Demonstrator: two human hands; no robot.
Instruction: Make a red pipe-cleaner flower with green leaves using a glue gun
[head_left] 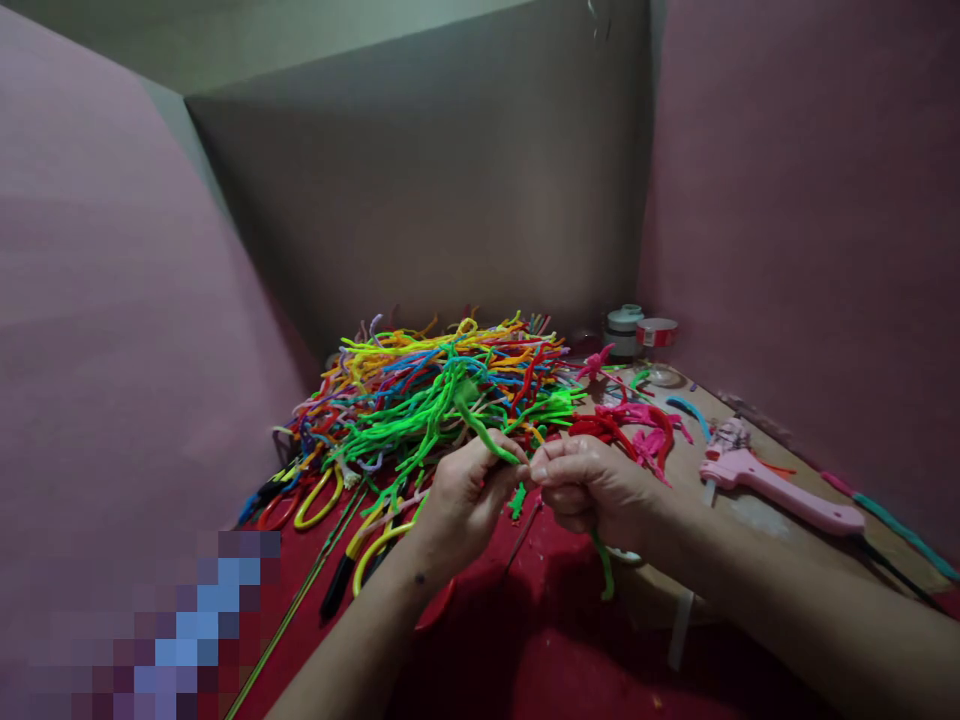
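Both hands meet above the red tabletop, fingers pinched close together. My left hand (469, 490) is closed on a green pipe cleaner (486, 432), whose fuzzy end sticks up toward the pile. Fingertips of my right hand (581, 480) are pressed together right beside the left ones, on what looks like the same green pipe cleaner. A green length hangs down below the right hand; whether it joins the upper piece is hidden by the fingers. Just behind the hands lies a big heap of pipe cleaners (405, 370) in many colours, with green ones in front.
A pink hot glue gun (787, 490) lies on a tan board at right, its cord trailing. Pink and red twisted pieces (652, 435) sit nearby. Yellow-handled scissors (319, 500) lie at left. A jar (624, 330) stands at back right. Pink walls (810, 250) flank the table.
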